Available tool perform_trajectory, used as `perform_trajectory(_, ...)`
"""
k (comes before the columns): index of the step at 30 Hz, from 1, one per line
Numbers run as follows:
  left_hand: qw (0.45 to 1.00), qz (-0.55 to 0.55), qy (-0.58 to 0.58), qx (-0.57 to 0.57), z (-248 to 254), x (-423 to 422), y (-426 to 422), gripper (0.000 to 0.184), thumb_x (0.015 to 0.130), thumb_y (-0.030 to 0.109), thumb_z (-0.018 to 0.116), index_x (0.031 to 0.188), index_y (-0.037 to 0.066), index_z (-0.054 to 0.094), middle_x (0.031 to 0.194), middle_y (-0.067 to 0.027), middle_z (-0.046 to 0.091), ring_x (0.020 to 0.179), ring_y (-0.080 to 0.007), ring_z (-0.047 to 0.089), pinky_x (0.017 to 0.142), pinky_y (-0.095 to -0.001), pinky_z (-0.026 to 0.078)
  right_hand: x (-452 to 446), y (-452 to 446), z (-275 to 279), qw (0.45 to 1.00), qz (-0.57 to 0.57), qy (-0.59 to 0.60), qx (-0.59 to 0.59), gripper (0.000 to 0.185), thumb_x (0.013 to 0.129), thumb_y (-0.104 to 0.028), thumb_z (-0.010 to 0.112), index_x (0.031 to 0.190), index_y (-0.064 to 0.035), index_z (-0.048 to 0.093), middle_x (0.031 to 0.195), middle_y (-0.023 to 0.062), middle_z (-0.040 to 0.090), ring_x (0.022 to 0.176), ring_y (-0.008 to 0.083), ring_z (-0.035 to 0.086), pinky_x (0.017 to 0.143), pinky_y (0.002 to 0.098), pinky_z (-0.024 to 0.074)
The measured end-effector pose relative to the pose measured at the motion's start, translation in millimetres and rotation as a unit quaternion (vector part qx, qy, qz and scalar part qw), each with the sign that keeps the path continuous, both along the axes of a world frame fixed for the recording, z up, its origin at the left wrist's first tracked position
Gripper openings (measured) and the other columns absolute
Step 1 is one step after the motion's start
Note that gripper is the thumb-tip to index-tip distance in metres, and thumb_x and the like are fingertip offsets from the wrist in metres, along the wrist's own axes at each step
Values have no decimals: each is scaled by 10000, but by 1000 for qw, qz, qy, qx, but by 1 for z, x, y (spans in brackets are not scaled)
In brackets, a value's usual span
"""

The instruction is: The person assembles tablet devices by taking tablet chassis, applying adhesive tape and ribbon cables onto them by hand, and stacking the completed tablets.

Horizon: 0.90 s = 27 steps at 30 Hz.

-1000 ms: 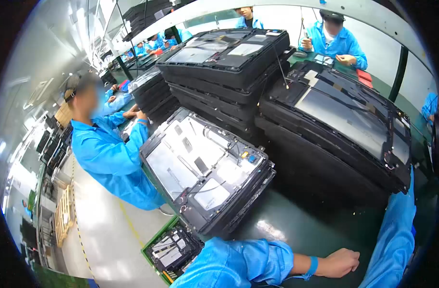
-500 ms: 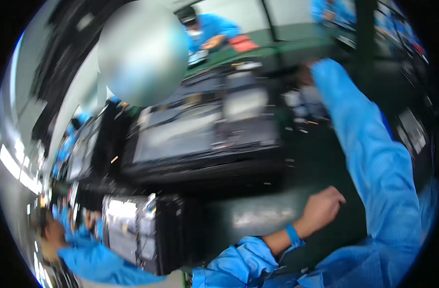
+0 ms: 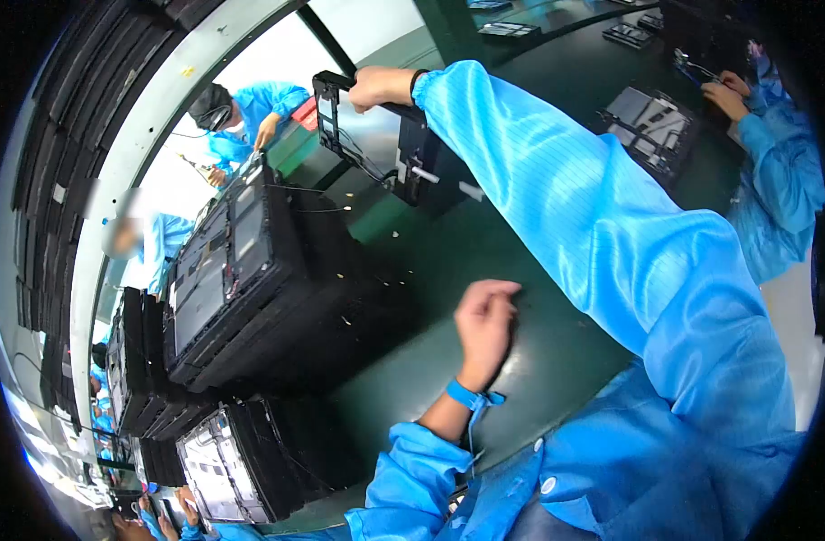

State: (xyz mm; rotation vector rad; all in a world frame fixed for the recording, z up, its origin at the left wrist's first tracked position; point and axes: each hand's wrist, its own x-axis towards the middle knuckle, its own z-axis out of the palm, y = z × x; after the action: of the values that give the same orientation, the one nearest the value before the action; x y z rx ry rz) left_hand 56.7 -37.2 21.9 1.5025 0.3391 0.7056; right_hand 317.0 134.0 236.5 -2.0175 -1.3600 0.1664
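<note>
My right hand (image 3: 376,90), at the end of an outstretched arm, is closed on the top edge of a black frame (image 3: 409,153) with thin cables hanging from it. The frame stands tilted above the far side of the green table, and the fingers are partly hidden behind its edge. My left hand (image 3: 486,326) is near the middle of the table, its fingers loosely curled and nothing visible in them. Around its wrist is a blue wrist strap (image 3: 469,395). White strips (image 3: 425,174) lie by the frame.
A tall stack of black trays (image 3: 236,261) holding panel parts stands left, with another stack (image 3: 236,464) at lower left. On the green table (image 3: 403,352) lie small scraps. A flat panel unit (image 3: 651,131) sits right, beside a co-worker's hands (image 3: 726,95). Another co-worker (image 3: 250,117) works opposite.
The view has swung to the right and steadied, so the stacks now sit further left. My right hand, blurred among parts before, now shows clearly on the black frame. My left hand stays curled.
</note>
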Motion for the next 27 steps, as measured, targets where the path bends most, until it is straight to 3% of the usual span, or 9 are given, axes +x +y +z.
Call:
perform_trajectory(3, 980, 193, -53, -11, -5, 3, 24, 137, 893, 22, 519, 896, 14, 656, 806, -36, 640, 661, -91, 543, 624, -238, 447, -3, -37, -13, 998, -7, 43, 49, 403, 645, -198, 688, 932, 83, 647, 938, 268, 663, 842, 359, 647, 713, 422, 489)
perform_trajectory(5, 968, 222, -100, -67, -15, 6, 40, 171, 930, 74, 537, 1074, 14, 607, 933, -71, 619, 772, -128, 574, 702, -255, 466, -13, -70, -20, 992, -10, 100, 75, 420, 687, -172, 686, 994, 103, 604, 929, 232, 657, 889, 323, 634, 741, 398, 481)
perform_trajectory(11, 965, 46, -135, -222, 11, -2, 43, 583, 1027, 405, 396, 1433, -7, 323, 1342, -134, 520, 1172, -236, 549, 1039, -377, 394, -48, -176, -76, 927, 65, 347, 126, 562, 792, -136, 637, 1296, 63, 489, 1179, 193, 597, 1089, 248, 566, 923, 342, 442)
perform_trajectory(14, 975, 34, -72, -209, 19, -12, 46, 495, 1029, 286, 420, 1416, -21, 386, 1343, -123, 531, 1194, -207, 528, 1038, -339, 392, -65, -210, -118, 867, 55, 484, 104, 506, 857, -76, 583, 1328, 52, 453, 1156, 166, 606, 1033, 212, 593, 874, 328, 476)
perform_trajectory(18, 963, 185, 106, -163, 24, -29, 6, 429, 1006, 190, 486, 1357, -56, 463, 1243, -105, 607, 1087, -176, 581, 957, -303, 449, -68, -223, -192, 825, 43, 558, 75, 567, 835, -30, 574, 1369, 57, 406, 1106, 172, 612, 857, 186, 640, 733, 304, 510)
perform_trajectory(19, 976, 132, 107, -136, 5, -42, 15, 416, 1009, 176, 482, 1357, -52, 464, 1240, -96, 606, 1091, -164, 574, 964, -289, 438, -77, -230, -204, 810, -8, 577, 109, 661, 823, 0, 562, 1433, 51, 313, 1225, 177, 561, 995, 196, 617, 811, 299, 504)
perform_trajectory(21, 981, 82, 176, -5, 14, -63, 5, 396, 1014, 168, 479, 1347, -45, 477, 1227, -94, 607, 1089, -146, 563, 964, -275, 428, -97, -248, -207, 814, 0, 559, 158, 737, 820, 17, 548, 1480, 39, 222, 1369, 166, 464, 1197, 220, 523, 946, 298, 453)
perform_trajectory(22, 973, 57, 221, -20, 25, -68, 1, 504, 1005, 175, 466, 1404, -113, 358, 1359, -179, 507, 1200, -195, 504, 1037, -295, 374, -96, -249, -222, 829, 43, 535, 159, 735, 821, -11, 555, 1481, 32, 236, 1468, 161, 355, 1370, 258, 343, 1092, 325, 325)
perform_trajectory(27, 893, 143, 364, 221, 26, -78, -7, 428, 966, 200, 520, 1296, -71, 494, 1123, -199, 556, 1017, -313, 569, 886, -354, 451, -108, -256, -226, 948, 40, 288, 130, 718, 811, -76, 584, 1456, 26, 286, 1498, 188, 284, 1425, 318, 228, 1159, 371, 189)
